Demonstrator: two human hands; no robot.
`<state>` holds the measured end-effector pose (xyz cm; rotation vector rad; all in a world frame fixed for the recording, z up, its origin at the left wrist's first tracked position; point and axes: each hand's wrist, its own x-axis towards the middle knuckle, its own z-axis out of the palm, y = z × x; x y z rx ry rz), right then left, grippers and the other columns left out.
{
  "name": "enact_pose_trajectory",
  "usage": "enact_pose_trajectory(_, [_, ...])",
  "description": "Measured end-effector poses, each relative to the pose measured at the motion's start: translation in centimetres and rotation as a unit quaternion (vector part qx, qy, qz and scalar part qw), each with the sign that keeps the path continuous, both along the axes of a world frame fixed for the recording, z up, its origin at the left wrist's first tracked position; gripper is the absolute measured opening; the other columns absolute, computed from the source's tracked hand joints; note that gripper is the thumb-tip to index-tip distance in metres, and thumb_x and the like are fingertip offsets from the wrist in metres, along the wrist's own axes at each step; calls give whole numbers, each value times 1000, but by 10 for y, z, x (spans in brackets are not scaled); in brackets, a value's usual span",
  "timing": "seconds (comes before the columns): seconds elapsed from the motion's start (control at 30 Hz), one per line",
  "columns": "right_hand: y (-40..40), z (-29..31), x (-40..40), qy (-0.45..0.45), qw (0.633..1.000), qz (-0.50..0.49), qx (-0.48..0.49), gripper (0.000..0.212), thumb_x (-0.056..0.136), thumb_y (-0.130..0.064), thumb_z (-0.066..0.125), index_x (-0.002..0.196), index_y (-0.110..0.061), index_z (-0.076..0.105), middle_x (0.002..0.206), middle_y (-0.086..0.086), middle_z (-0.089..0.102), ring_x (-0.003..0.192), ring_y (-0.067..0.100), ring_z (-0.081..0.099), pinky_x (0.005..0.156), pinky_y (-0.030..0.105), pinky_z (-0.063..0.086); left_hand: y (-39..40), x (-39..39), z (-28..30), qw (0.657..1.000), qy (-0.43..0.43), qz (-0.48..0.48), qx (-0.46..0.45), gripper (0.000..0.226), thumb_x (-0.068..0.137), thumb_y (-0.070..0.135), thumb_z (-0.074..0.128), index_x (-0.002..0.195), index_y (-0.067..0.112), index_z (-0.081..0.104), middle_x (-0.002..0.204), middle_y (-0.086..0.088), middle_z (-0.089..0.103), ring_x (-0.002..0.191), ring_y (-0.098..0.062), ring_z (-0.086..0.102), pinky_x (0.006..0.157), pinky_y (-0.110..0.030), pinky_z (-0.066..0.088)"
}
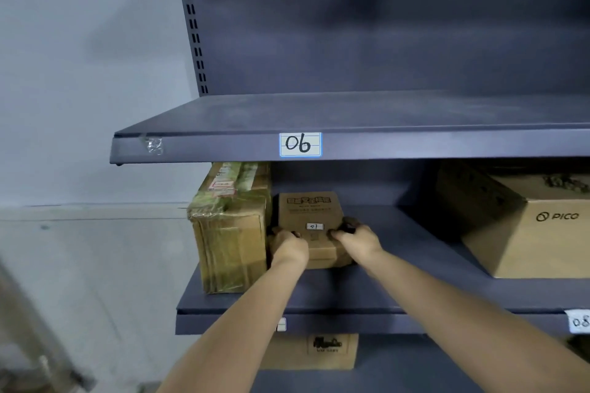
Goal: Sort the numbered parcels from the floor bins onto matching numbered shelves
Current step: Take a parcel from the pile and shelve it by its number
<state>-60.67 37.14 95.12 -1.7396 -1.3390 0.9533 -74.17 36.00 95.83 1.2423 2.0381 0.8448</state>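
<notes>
Both hands, left hand (pixel 289 246) and right hand (pixel 357 239), grip the small box (pixel 311 217) on the shelf (pixel 399 265) under the 06 label (pixel 300 144), beside the taped box (pixel 230 230); the floor bins are unseen.

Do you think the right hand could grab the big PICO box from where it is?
Probably yes. The PICO box sits on the same shelf, with bare shelf between it and the right hand. But that hand and the left hand are holding the small parcel, so it must let go first.

A stockroom: numbered steel shelves (pixel 351 145) (labelled 06) holding cardboard parcels (pixel 230 233).
</notes>
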Motion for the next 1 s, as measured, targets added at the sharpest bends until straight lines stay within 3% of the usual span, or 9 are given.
enact_pose_trajectory(0.13, [4, 0, 1, -25, 1000, -10, -6, 47, 86, -33, 68, 128, -17, 54, 125, 8, 62, 112, 26, 59, 80, 22, 41, 5, 1, -1, 998, 55, -23, -9, 61, 98, 15, 43, 151, -1, 18, 150, -20, 29, 137, -34, 34, 112, -38, 30])
enact_pose_trajectory(0.3, [9, 1, -3, -27, 999, -17, -11, 50, 85, -35, 69, 124, -16, 45, 122, 7, 61, 109, 25, 59, 79, 24, 42, 3, 6, 2, 980, 189, -56, -6, 49, 94, 17, 47, 140, 0, 42, 144, -17, 33, 132, -32, 34, 110, -37, 31])
enact_pose_trajectory(0.37, [9, 1, -5, -37, 999, -14, -14, 50, 86, -36, 67, 126, -17, 43, 122, 8, 61, 109, 26, 59, 78, 25, 42, 3, 7, 2, 975, 212, -65, -8, 55, 95, 20, 46, 144, -1, 34, 146, -17, 31, 133, -32, 31, 111, -37, 29])
enact_pose_trajectory(0.53, [4, 4, -3, -39, 999, 4, -11, 48, 91, -33, 62, 131, -14, 46, 128, 7, 59, 117, 25, 56, 81, 22, 39, -1, 4, 8, 977, 198, -80, 7, 60, 95, 17, 45, 148, -1, 24, 151, -17, 26, 138, -31, 26, 114, -36, 25])
enact_pose_trajectory(0.67, [-19, 23, 6, -67, 997, 21, 21, 48, 94, -31, 58, 136, -11, 49, 131, 8, 57, 121, 25, 55, 94, 24, 44, -12, 4, 23, 975, 182, -109, 70, 45, 97, 23, 45, 137, 2, 44, 145, -17, 37, 135, -32, 34, 112, -36, 30])
enact_pose_trajectory(0.73, [-37, 37, 13, -105, 992, 44, 48, 44, 95, -30, 56, 135, -10, 53, 130, 9, 59, 120, 24, 55, 89, 19, 41, -22, 8, 33, 972, 153, -149, 102, 40, 98, 25, 45, 132, 6, 52, 137, -15, 49, 125, -32, 47, 102, -35, 41])
enact_pose_trajectory(0.83, [-71, 61, 28, -140, 984, 59, 96, 34, 96, -25, 56, 128, -11, 58, 125, 7, 64, 117, 20, 57, 85, 18, 41, -44, 23, 49, 948, 144, -235, 158, 33, 97, 23, 46, 125, 11, 60, 129, -10, 58, 119, -27, 52, 96, -31, 43])
enact_pose_trajectory(1.0, [-143, 80, 71, -230, 959, 37, 164, 30, 95, -19, 55, 125, -13, 57, 117, 7, 66, 109, 19, 62, 92, 31, 50, -90, 68, 69, 891, 132, -352, 255, 28, 97, 19, 46, 123, 13, 58, 127, -5, 55, 118, -22, 50, 92, -28, 39])
